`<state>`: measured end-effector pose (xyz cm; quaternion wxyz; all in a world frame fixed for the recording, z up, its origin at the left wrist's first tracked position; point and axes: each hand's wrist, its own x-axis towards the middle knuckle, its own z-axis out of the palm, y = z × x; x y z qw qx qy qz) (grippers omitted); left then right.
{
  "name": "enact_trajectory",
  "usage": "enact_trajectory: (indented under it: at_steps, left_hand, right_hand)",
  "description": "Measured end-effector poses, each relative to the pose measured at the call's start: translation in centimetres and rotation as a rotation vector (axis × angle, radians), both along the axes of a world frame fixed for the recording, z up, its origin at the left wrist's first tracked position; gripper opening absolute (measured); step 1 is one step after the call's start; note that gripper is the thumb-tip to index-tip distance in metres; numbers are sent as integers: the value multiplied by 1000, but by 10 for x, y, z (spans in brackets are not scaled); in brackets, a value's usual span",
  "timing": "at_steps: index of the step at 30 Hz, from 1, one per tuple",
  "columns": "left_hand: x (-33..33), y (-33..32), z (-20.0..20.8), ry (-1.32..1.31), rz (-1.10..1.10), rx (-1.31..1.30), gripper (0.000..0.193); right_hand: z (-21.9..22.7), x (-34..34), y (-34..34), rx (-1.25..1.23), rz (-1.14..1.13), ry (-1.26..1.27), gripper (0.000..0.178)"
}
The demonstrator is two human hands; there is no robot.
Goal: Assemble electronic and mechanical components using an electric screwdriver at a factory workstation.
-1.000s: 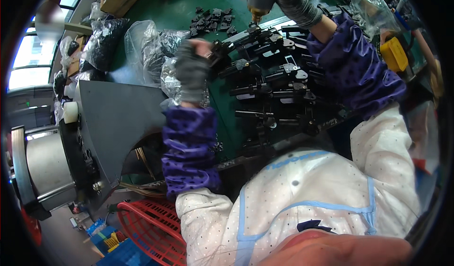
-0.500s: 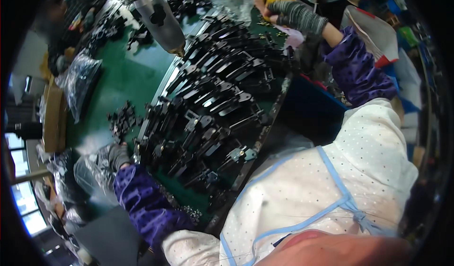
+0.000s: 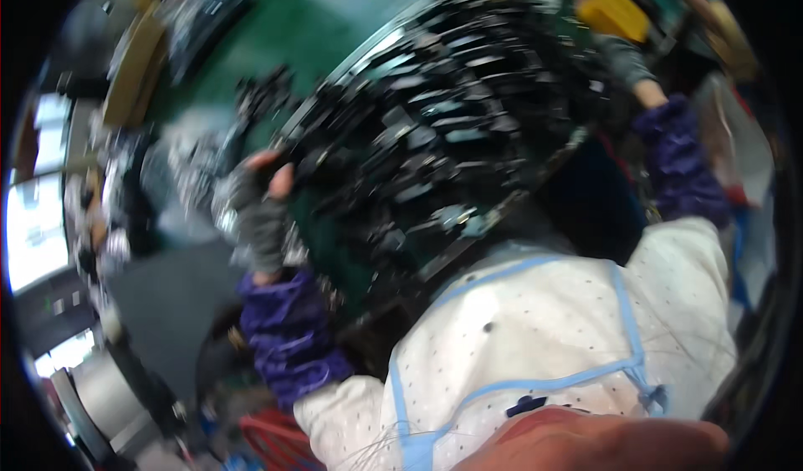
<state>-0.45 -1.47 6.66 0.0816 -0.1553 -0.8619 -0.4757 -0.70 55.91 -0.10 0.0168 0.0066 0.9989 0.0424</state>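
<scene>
My left hand [image 3: 261, 207], in a grey fingerless glove, is at the left end of the rows of black clamp-like metal parts [image 3: 443, 111]. Its thumb and a finger are bent beside a dark part, but blur hides whether they grip it. My right hand [image 3: 623, 57], gloved the same way, reaches to the far right beside a yellow box-like object [image 3: 615, 12]. Its fingers are mostly hidden or smeared there. The black parts lie close together in slanting rows on the green tabletop [image 3: 251, 40].
A smaller heap of black parts [image 3: 266, 94] lies left of the rows. Clear plastic bags [image 3: 188, 166] and a cardboard box [image 3: 134, 65] are farther left. A dark blue bin [image 3: 590, 191] stands below the table edge at right. A grey panel [image 3: 171, 304] is at lower left.
The view has swung, so the table sits higher and the hanging power screwdriver is out of sight. My left hand has moved from the bags to the rows' left end; the right remains by the yellow object.
</scene>
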Motion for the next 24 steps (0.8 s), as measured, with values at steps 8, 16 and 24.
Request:
enact_trajectory:
  at_steps: [8,16,24]
  left_hand:
    - [52,15,-35,90,-2,35,18]
    - [48,10,-47,-17,-42,37,17]
    - [53,9,-59,114,-126,-8,20]
  right_hand:
    - [35,-11,4,-346,1,223,15]
    - [98,-6,-225,-1087,551,-149,16]
    - [67,-31,-370,-1101,498,-775,11]
